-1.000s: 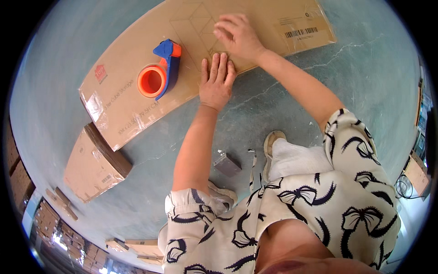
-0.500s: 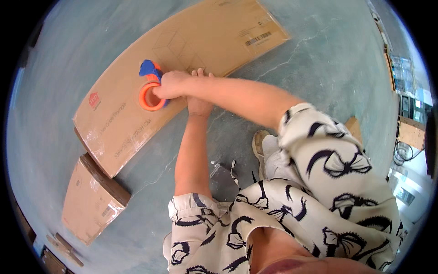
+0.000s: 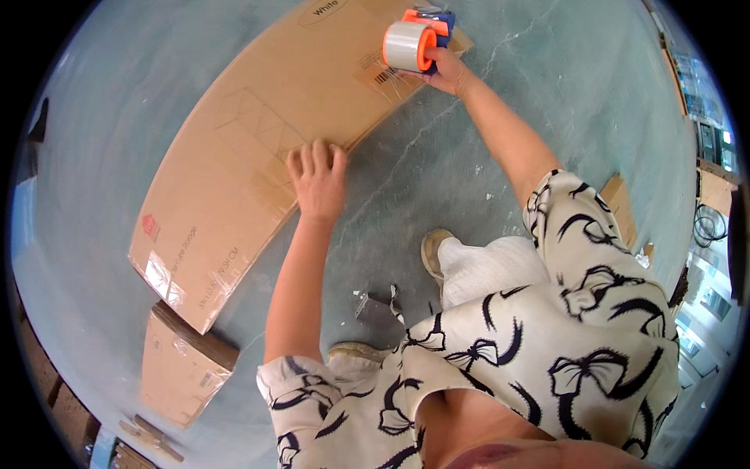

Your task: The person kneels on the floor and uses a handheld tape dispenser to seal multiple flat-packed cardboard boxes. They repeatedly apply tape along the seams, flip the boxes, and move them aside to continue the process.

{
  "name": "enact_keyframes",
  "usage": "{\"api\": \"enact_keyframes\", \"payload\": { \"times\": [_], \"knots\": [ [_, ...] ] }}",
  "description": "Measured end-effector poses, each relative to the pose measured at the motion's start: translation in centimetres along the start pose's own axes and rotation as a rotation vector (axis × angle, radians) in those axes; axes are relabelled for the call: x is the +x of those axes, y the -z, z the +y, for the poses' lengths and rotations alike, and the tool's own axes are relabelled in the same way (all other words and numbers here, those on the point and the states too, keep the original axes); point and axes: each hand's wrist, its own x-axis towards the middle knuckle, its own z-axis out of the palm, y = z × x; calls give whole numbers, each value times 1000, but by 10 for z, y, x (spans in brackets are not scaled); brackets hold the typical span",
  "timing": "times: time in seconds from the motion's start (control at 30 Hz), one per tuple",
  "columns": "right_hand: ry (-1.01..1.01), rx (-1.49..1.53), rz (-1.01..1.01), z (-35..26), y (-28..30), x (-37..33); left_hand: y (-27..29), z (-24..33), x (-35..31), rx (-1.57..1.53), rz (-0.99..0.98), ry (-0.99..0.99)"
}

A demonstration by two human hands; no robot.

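Note:
A long, flat brown cardboard box (image 3: pixel 234 102) lies on the floor ahead of me, running from lower left to upper right. My right hand (image 3: pixel 449 72) grips an orange and blue tape dispenser (image 3: pixel 408 45) with a wide roll of clear tape, near the box's far right end. Shiny clear tape shows on the cardboard just under the dispenser; whether it joins the roll I cannot tell. My left hand (image 3: pixel 319 180) rests near the middle of the box's near edge, fingers stretched over the top with nothing held in them.
A smaller cardboard box (image 3: pixel 183 367) sits at the lower left, by the long box's near end. Dark scrap (image 3: pixel 376 310) lies on the floor between my shoes. More cardboard (image 3: pixel 619 207) is on my right, and a coiled black cable (image 3: pixel 709 227) is at the far right.
My right hand has carried the tape dispenser from the left-middle of the box to its far right end. My arms no longer cross, and the left hand stays near the box's middle edge.

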Motion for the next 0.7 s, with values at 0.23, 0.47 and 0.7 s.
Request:
{"api": "enact_keyframes", "payload": {
  "times": [0.23, 0.47, 0.7],
  "knots": [
    [-10, -43, 34, -12, -6, -9, -32, 45, 77, -6, 126, -67],
    [-221, -451, 161, -62, -55, -80, -34, 39, 73, 121, 133, -148],
    [128, -1707, 27, -71, -126, -63, -36, 48, 80, 141, 196, -203]
  ]
}}
